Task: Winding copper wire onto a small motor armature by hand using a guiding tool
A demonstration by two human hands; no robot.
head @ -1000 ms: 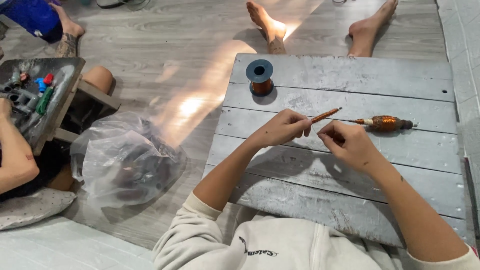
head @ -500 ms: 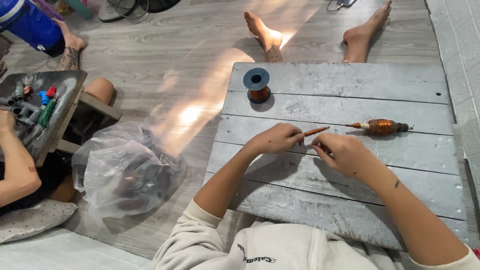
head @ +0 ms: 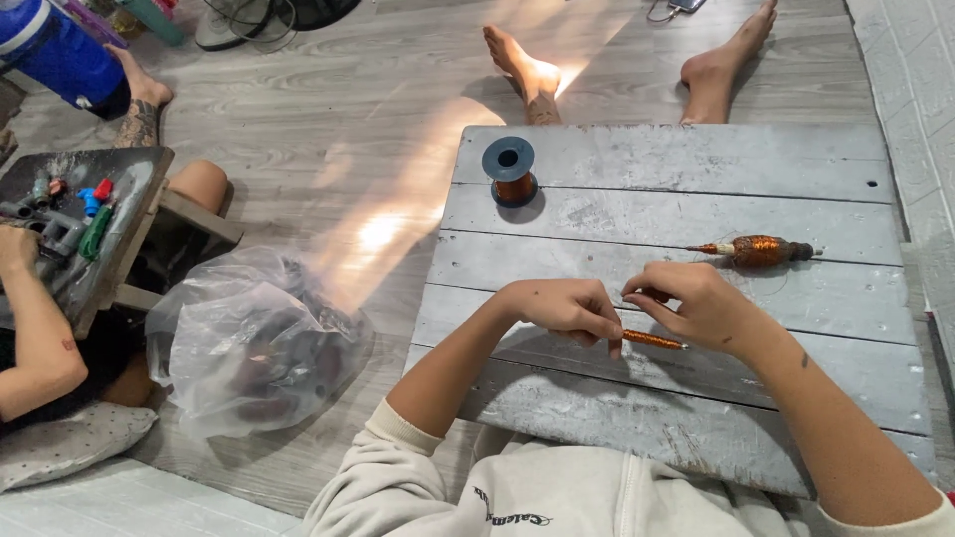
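Both my hands meet over a low grey plank table [head: 696, 159]. My left hand [head: 567, 308] pinches one end of a thin rod wound with copper wire [head: 654, 340], which lies nearly flat just above the planks. My right hand [head: 696, 303] closes its fingers on the same rod from above. A thicker spindle wound with copper wire [head: 761, 251] lies on the table just beyond my right hand. A spool of copper wire with a dark blue top [head: 510, 171] stands upright at the far left of the table.
A clear plastic bag [head: 249, 343] with dark parts sits on the wooden floor left of the table. Another person's arm [head: 35, 338] rests by a second board [head: 90, 229] holding several small tools. Someone's bare feet [head: 527, 70] lie beyond the table.
The thin rod pointed up and away a second ago; it has come down toward me and now lies nearly level. My hands have drawn closer together on it.
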